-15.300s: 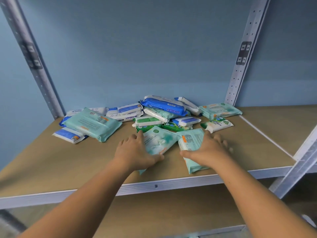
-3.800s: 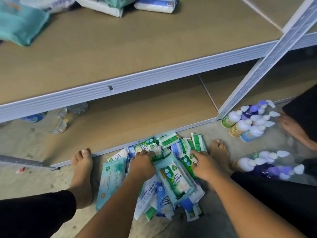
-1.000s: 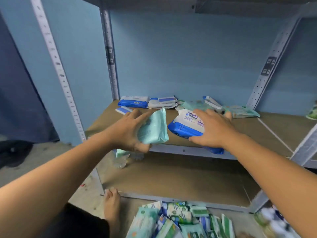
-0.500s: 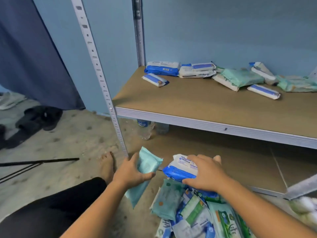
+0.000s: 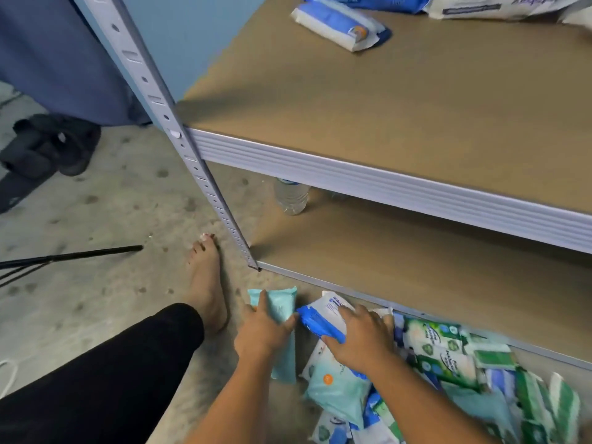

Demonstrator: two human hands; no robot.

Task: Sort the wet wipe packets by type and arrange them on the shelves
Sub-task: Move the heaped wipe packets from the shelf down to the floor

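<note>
While crouched at the front-left corner of the bottom shelf [image 5: 416, 277], gripped a teal wipe packet [image 5: 278, 302] in the left hand [image 5: 262, 334], fingers curled round it, and a blue-and-white packet [image 5: 323, 318] in the right hand [image 5: 358, 341], both low at the mixed floor pile [image 5: 442, 350]. Risked losing either among unsorted ones through a slack grip, or shelving teal beside blue packets [image 5: 339, 24] on the upper shelf [image 5: 352, 91].

Packet pile [image 5: 432, 373] on floor [image 5: 112, 219] before shelf [image 5: 384, 184].

Stained grey concrete floor [image 5: 112, 213]. Blue wall [image 5: 198, 43] behind a metal rack post [image 5: 150, 91]; dark blue curtain [image 5: 48, 59] hangs at left.
</note>
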